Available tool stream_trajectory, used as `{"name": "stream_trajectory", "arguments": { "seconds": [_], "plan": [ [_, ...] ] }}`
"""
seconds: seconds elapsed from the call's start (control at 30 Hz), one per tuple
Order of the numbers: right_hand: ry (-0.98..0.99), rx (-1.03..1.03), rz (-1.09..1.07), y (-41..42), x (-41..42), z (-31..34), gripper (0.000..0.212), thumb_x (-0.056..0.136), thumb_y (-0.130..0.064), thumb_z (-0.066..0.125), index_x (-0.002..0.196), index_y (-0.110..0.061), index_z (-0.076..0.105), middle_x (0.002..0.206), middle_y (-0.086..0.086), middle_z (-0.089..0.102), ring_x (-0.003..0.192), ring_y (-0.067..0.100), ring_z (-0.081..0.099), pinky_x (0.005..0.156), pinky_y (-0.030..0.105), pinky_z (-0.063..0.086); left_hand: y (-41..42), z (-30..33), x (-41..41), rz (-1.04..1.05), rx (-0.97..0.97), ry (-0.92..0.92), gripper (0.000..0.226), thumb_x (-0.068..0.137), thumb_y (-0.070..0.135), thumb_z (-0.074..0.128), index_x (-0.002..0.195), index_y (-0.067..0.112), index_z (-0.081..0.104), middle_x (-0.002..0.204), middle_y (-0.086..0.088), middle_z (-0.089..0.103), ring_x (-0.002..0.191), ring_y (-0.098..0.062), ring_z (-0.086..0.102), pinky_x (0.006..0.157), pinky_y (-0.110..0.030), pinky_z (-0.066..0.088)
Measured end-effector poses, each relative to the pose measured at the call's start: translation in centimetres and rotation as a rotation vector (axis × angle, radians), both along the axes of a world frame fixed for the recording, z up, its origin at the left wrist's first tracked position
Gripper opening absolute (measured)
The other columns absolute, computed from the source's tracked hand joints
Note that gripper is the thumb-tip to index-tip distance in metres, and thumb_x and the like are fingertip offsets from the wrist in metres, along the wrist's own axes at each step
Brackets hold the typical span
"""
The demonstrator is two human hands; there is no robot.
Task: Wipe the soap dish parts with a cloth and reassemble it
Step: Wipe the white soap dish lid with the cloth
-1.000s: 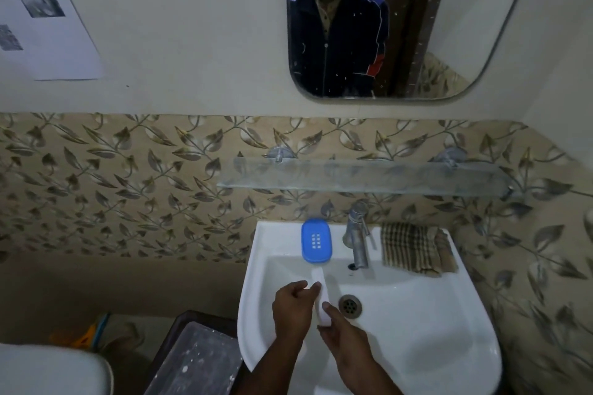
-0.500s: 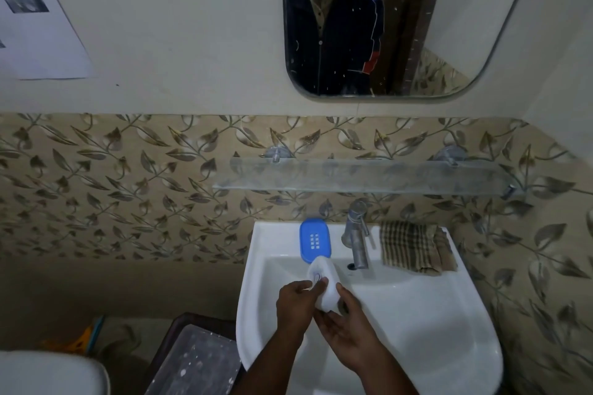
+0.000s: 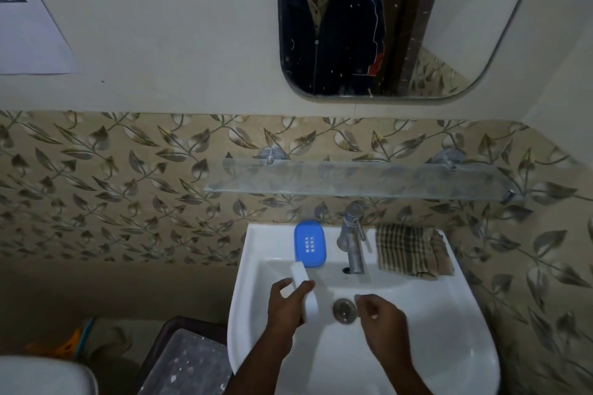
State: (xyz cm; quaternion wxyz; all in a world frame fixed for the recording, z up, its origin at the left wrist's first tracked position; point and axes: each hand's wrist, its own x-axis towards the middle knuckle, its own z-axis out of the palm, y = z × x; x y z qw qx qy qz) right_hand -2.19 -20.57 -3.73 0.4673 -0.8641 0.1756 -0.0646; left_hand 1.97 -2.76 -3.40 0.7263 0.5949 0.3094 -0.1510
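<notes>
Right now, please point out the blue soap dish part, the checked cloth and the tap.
blue soap dish part (image 3: pixel 310 244): head view, on its slotted middle.
checked cloth (image 3: pixel 409 250): head view, on its folded top.
tap (image 3: pixel 352 242): head view, on its spout.

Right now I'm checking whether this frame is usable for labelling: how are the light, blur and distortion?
Head view: dim overall; wide-angle bends the glass shelf and mirror; right hand slightly motion-blurred; left hand gripping the white soap dish part reads clearly.

Dim, bluish indoor light; the glossy white ceramic sink (image 3: pixel 449 314) carries soft glare, wide-angle bending curves the edges, and dark corners look grainy.
</notes>
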Motion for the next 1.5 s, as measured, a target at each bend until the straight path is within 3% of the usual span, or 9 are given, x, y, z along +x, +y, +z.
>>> {"name": "stream_trajectory", "arguments": {
  "seconds": [0.17, 0.47, 0.63, 0.73, 1.0, 1.13, 1.27, 1.37, 1.5],
  "plan": [
    [-0.001, -0.301, 0.124, -6.1, 2.6, -2.7, 0.023, 0.074, 0.012, 0.068, 0.085, -0.008, 0.073, 0.102, 0.013, 0.067, 0.097, 0.028, 0.064, 0.087, 0.042, 0.053, 1.0, 0.0, 0.6, 0.009, -0.083, -0.025, 0.065, 0.078, 0.027, 0.081, 0.132, 0.035, 0.045, 0.116, -0.014, 0.067, 0.097, -0.033, 0.071, 0.076, -0.044, 0.062],
    [0.125, -0.751, 0.216, -11.1, 9.5, -2.4, 0.059, 0.075, -0.011, 0.08, 0.129, 0.003, 0.058, 0.128, 0.027, 0.059, 0.114, 0.043, 0.058, 0.098, 0.048, 0.046, 1.6, 0.4, 1.2, -0.05, -0.185, -0.058, 0.062, 0.08, 0.027, 0.077, 0.13, 0.05, 0.049, 0.116, -0.008, 0.071, 0.091, -0.028, 0.075, 0.07, -0.039, 0.06],
    [0.132, -0.667, 0.088, -11.9, 10.5, -1.5, 0.033, 0.097, -0.014, 0.048, 0.111, 0.01, 0.066, 0.111, 0.035, 0.063, 0.112, 0.048, 0.058, 0.105, 0.053, 0.041, 1.9, 0.4, 0.8, -0.061, -0.191, -0.069, 0.058, 0.082, 0.027, 0.075, 0.128, 0.05, 0.05, 0.117, -0.009, 0.071, 0.097, -0.032, 0.073, 0.078, -0.046, 0.062],
    [0.003, -0.479, -0.081, -10.8, 9.2, 0.6, 0.02, 0.089, 0.008, 0.05, 0.095, 0.017, 0.066, 0.093, 0.039, 0.064, 0.091, 0.053, 0.063, 0.087, 0.058, 0.051, 2.1, 0.8, 0.2, -0.067, -0.199, -0.089, 0.055, 0.084, 0.027, 0.073, 0.129, 0.049, 0.05, 0.119, -0.009, 0.07, 0.1, -0.032, 0.072, 0.077, -0.045, 0.061],
    [-0.128, 0.107, -0.335, -4.5, 0.1, 3.3, 0.044, 0.096, -0.022, 0.057, 0.136, -0.01, 0.042, 0.13, 0.024, 0.056, 0.114, 0.043, 0.055, 0.095, 0.046, 0.043, 1.6, 2.3, -1.7, -0.095, -0.218, -0.099, 0.052, 0.083, 0.034, 0.056, 0.134, 0.041, 0.048, 0.128, -0.008, 0.06, 0.113, -0.034, 0.06, 0.076, -0.045, 0.06],
    [-0.196, 0.242, -0.077, 0.8, -1.7, 4.4, 0.044, 0.083, -0.005, 0.072, 0.124, -0.013, 0.058, 0.115, 0.011, 0.068, 0.102, 0.022, 0.063, 0.091, 0.028, 0.046, 0.9, 4.0, -2.9, -0.061, -0.367, 0.01, 0.065, 0.064, 0.036, 0.059, 0.128, 0.021, 0.06, 0.122, -0.02, 0.062, 0.107, -0.036, 0.057, 0.079, -0.042, 0.053],
    [-0.247, 0.09, 0.255, 4.8, -1.2, 6.7, 0.028, 0.081, -0.001, 0.07, 0.097, -0.023, 0.065, 0.1, -0.004, 0.064, 0.092, 0.013, 0.066, 0.075, 0.009, 0.047, 0.1, 5.7, -3.8, -0.1, -0.425, -0.035, 0.051, 0.097, 0.042, 0.039, 0.129, 0.007, 0.059, 0.118, -0.023, 0.064, 0.102, -0.034, 0.06, 0.088, -0.039, 0.049],
    [-0.191, 0.017, 0.488, 6.7, -1.4, 7.5, 0.03, 0.087, -0.012, 0.064, 0.116, -0.019, 0.064, 0.115, -0.013, 0.06, 0.107, 0.003, 0.059, 0.085, 0.0, 0.038, -0.1, 6.0, -4.0, -0.146, -0.444, -0.079, 0.053, 0.097, 0.05, 0.04, 0.112, 0.007, 0.067, 0.094, -0.016, 0.071, 0.081, -0.024, 0.069, 0.072, -0.029, 0.054],
    [-0.103, -0.138, 0.707, 6.6, -2.6, 7.8, 0.036, 0.096, -0.029, 0.05, 0.131, -0.033, 0.055, 0.125, -0.024, 0.056, 0.11, -0.004, 0.052, 0.087, -0.001, 0.032, 0.6, 5.9, -4.3, -0.083, -0.42, -0.08, 0.06, 0.098, 0.056, 0.039, 0.119, 0.006, 0.065, 0.104, -0.02, 0.071, 0.09, -0.026, 0.067, 0.077, -0.033, 0.054]
  ]
}}
